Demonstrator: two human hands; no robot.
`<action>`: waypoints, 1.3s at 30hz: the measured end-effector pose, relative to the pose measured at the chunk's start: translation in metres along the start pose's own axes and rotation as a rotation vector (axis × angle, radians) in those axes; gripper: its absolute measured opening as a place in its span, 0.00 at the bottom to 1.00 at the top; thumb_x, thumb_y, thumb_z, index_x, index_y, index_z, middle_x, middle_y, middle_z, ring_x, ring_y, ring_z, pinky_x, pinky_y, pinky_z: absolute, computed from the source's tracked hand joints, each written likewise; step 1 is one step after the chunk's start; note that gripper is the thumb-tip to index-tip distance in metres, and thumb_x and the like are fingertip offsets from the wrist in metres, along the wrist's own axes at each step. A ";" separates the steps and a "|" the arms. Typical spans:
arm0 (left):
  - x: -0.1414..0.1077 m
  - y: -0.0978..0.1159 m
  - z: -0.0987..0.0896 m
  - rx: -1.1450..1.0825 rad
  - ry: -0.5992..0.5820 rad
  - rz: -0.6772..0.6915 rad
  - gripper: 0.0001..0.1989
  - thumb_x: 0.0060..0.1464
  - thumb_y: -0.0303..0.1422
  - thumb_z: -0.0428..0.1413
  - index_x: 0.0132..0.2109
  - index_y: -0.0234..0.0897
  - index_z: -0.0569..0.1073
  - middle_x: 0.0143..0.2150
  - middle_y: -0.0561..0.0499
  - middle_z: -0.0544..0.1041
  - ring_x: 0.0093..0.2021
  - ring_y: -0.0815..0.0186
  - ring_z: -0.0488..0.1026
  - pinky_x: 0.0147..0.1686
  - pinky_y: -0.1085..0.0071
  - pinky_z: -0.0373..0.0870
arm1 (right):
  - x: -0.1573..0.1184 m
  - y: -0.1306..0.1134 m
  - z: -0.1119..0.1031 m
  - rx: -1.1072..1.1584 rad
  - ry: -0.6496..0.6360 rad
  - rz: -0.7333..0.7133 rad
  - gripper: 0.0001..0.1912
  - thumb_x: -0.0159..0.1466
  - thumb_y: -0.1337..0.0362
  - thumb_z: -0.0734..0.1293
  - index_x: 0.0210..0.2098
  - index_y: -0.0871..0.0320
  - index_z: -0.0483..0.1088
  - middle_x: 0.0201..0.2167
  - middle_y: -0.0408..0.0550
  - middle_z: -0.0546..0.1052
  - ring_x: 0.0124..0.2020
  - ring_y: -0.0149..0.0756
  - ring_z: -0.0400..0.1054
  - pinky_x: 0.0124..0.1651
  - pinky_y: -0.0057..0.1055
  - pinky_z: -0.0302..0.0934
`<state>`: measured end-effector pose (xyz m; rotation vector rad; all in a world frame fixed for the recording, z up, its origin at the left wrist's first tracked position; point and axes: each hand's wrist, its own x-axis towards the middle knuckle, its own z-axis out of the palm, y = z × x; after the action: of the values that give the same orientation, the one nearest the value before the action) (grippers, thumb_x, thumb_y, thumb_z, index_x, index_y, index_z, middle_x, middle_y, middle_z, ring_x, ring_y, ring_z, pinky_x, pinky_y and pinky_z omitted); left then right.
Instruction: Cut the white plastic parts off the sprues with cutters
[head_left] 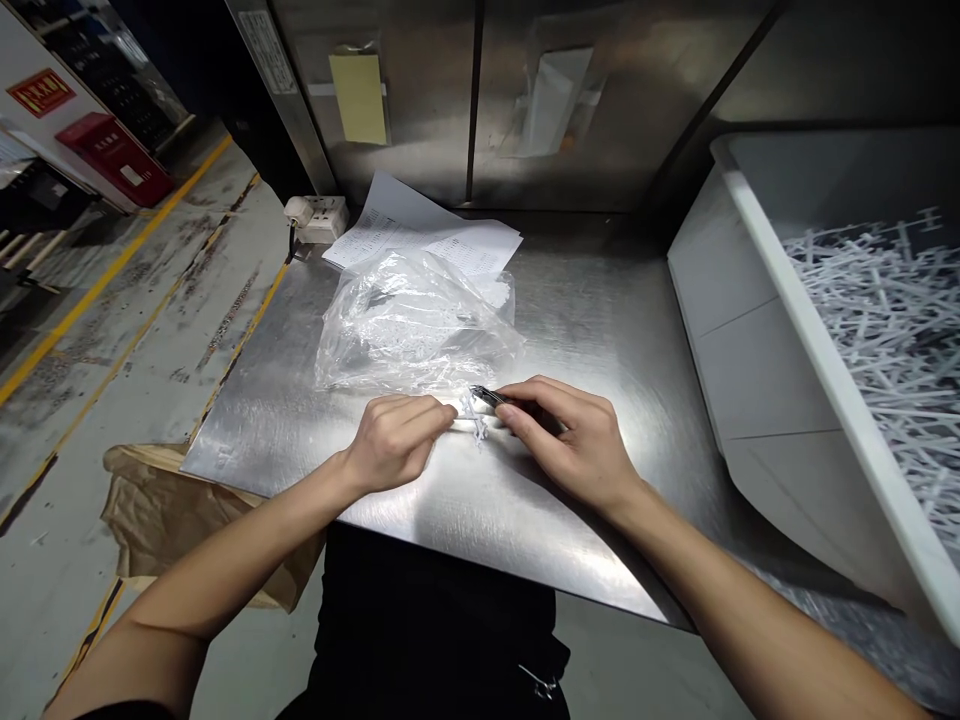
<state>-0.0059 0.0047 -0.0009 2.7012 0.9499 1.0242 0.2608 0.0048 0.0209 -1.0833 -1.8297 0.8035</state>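
Note:
My left hand (pixel 397 440) is closed, pinching one end of a small white branched plastic piece (pixel 474 418) just above the metal table. In my right hand (pixel 574 435) is a small dark cutting tool, probably nippers (pixel 489 397), its narrow tip against the upper part of the white piece. Most of the tool is hidden by my fingers. Just beyond both hands lies a clear plastic bag (pixel 420 320) with small white bits in it.
Printed papers (pixel 472 245) lie partly under the bag, beside a power socket (pixel 321 218). A large grey bin (pixel 720 330) on the right holds many white branched plastic pieces (pixel 885 310). Brown paper (pixel 172 510) lies at lower left. A metal panel (pixel 427 110) rises behind the table (pixel 592 330).

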 end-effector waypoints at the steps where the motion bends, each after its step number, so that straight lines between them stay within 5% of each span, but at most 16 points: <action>1: 0.000 0.000 0.000 0.004 0.000 0.000 0.12 0.72 0.22 0.51 0.50 0.39 0.77 0.35 0.51 0.82 0.30 0.66 0.77 0.31 0.68 0.69 | 0.000 0.000 0.000 0.001 -0.002 0.008 0.08 0.76 0.58 0.72 0.46 0.50 0.85 0.38 0.48 0.86 0.37 0.44 0.80 0.39 0.41 0.70; 22: 0.004 0.004 0.001 0.004 0.004 -0.040 0.06 0.75 0.26 0.55 0.50 0.36 0.78 0.37 0.50 0.85 0.32 0.64 0.82 0.33 0.68 0.74 | -0.003 0.003 0.013 0.151 -0.007 0.288 0.12 0.75 0.56 0.71 0.39 0.54 0.83 0.29 0.45 0.83 0.31 0.40 0.77 0.32 0.36 0.65; 39: 0.003 0.002 0.001 0.010 -0.009 -0.065 0.07 0.75 0.26 0.54 0.50 0.37 0.77 0.36 0.51 0.84 0.31 0.65 0.82 0.32 0.70 0.73 | -0.002 -0.010 0.005 0.236 -0.086 0.257 0.12 0.74 0.53 0.73 0.44 0.56 0.83 0.28 0.43 0.80 0.28 0.36 0.73 0.32 0.35 0.65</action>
<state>-0.0022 0.0049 0.0007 2.6616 1.0370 0.9976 0.2537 -0.0019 0.0262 -1.1569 -1.6334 1.2024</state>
